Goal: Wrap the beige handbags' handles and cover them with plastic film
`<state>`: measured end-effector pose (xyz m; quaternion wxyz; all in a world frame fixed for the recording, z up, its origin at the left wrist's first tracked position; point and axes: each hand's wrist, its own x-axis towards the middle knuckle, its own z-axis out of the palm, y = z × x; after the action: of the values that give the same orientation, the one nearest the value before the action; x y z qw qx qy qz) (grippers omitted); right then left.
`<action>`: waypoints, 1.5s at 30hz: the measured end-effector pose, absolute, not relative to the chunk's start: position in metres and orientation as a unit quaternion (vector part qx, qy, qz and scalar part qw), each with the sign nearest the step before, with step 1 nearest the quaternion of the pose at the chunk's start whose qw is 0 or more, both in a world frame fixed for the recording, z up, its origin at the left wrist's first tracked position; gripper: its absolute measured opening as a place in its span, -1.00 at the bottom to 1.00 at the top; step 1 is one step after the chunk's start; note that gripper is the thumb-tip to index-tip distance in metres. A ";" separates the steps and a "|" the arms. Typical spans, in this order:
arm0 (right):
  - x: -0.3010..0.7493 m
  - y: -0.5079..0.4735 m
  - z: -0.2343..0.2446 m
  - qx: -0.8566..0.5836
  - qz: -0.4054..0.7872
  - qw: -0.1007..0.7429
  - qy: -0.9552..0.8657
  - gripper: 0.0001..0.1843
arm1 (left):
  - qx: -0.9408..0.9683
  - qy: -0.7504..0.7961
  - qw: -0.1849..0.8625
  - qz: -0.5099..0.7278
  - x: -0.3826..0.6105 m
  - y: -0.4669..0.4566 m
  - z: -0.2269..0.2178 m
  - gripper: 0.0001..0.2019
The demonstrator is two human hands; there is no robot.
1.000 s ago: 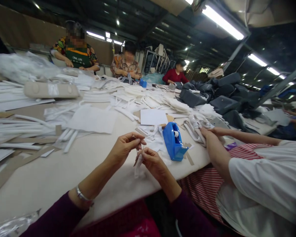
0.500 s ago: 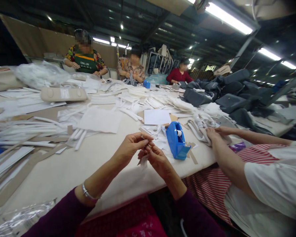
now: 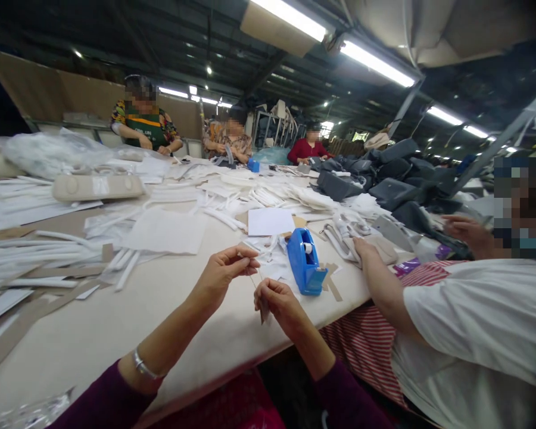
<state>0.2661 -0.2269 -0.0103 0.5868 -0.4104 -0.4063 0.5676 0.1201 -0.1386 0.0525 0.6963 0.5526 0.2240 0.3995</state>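
Observation:
My left hand (image 3: 226, 271) is pinched, holding the upper end of a thin string (image 3: 252, 281). Lower and to its right, my right hand (image 3: 280, 302) is closed around the string's other end. A small brownish tag (image 3: 264, 314) dangles below the right fingers, partly covered by them. Both hands are over the front of the cloth-covered table (image 3: 161, 333). Just right of them stands a blue tape dispenser (image 3: 304, 262), touched by neither hand.
Beside me on the right, a co-worker in a white shirt (image 3: 469, 322) handles a beige bag (image 3: 379, 247). White padded strips (image 3: 40, 250) and card cover the left. A wrapped beige bag (image 3: 98, 187) lies behind. Dark bags (image 3: 390, 190) pile at back right, with several people across the table.
My hands have drawn apart, the left up and the right down, so the string between them shows. The view has turned right. The neighbour's far hand has lifted off the beige bag.

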 end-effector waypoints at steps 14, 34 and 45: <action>0.265 -0.194 -0.066 -0.722 0.170 0.507 -0.439 -0.89 | 0.585 0.348 0.654 0.328 0.150 -0.056 -0.064 -0.45; 0.257 -0.198 -0.058 -0.748 0.159 0.479 -0.431 -0.78 | 0.604 0.347 0.640 0.326 0.139 -0.053 -0.078 -0.29; 0.258 -0.199 -0.048 -0.738 0.234 0.493 -0.398 -0.81 | 0.604 0.342 0.632 0.344 0.139 -0.056 -0.073 -0.34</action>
<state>0.2575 -0.1989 -0.0482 0.4926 -0.7376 -0.3979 0.2342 0.1389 -0.0556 -0.0730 0.6321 0.6041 0.3418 0.3444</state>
